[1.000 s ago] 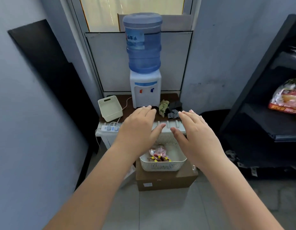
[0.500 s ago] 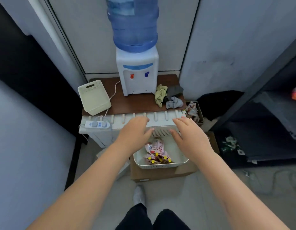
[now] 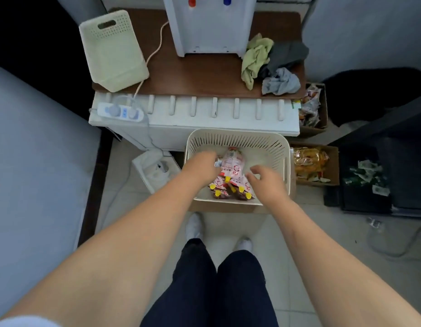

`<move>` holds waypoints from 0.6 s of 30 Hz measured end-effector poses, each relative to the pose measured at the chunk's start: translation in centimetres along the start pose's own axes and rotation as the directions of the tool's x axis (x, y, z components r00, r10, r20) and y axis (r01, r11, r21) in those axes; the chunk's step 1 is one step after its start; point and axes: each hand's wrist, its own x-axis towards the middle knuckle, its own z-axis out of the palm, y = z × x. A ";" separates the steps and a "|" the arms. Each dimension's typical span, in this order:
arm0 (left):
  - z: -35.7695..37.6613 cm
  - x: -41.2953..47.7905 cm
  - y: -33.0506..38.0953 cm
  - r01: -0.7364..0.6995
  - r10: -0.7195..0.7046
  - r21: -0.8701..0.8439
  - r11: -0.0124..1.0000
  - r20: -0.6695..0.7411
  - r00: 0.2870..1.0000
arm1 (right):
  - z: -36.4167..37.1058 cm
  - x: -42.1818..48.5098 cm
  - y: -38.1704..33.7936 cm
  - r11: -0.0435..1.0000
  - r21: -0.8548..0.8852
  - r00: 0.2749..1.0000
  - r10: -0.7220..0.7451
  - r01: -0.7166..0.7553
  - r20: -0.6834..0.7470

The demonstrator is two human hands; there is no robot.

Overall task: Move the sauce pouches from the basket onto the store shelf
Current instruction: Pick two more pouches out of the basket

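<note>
A cream slotted basket point(image 3: 279, 147) stands on a cardboard box on the floor in front of my feet. Several pink-and-white sauce pouches point(image 3: 232, 193) with yellow caps lie heaped in it. My left hand point(image 3: 201, 167) is inside the basket, with its fingers curled at the left edge of the top pouch point(image 3: 233, 161), which is tilted up. My right hand point(image 3: 267, 181) hovers just right of the heap, its fingers loosely bent and holding nothing. The dark store shelf point(image 3: 403, 128) shows at the right edge.
Behind the basket is a white slotted unit point(image 3: 204, 119) with a power strip point(image 3: 121, 112), then a brown tabletop with a water dispenser point(image 3: 209, 27), rags point(image 3: 273, 64) and a cream bin point(image 3: 112, 48). Snack boxes point(image 3: 311, 164) stand right of the basket.
The camera has tipped down and closer. Both hands dropped from above the white unit into the basket, and the left hand has reached the top pouch.
</note>
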 end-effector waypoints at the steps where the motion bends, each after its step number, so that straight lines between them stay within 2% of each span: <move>1: 1.3 1.2 -0.3 0.008 -0.008 -0.001 1.000 0.020 1.000 | 1.2 1.1 0.9 1.000 -0.025 0.999 0.006 -0.005 0.031; 5: 5.4 4.8 -2.2 0.028 -0.041 0.095 0.995 0.146 0.988 | 5.3 5.2 3.1 0.989 -0.149 0.990 0.018 0.003 0.139; 10: 8.3 7.7 -4.3 0.156 -0.218 0.206 0.966 0.328 0.919 | 9.2 8.4 5.1 0.966 -0.259 0.980 0.035 0.017 0.195; 14: 10.3 8.3 -5.5 0.107 -0.175 0.223 0.969 0.312 0.934 | 10.5 9.7 7.0 0.930 -0.367 0.994 0.013 0.028 0.109; 18: 11.4 8.1 -6.5 -0.019 -0.046 0.278 0.960 0.224 0.973 | 10.1 9.9 8.7 0.936 -0.331 0.992 -0.097 0.116 0.074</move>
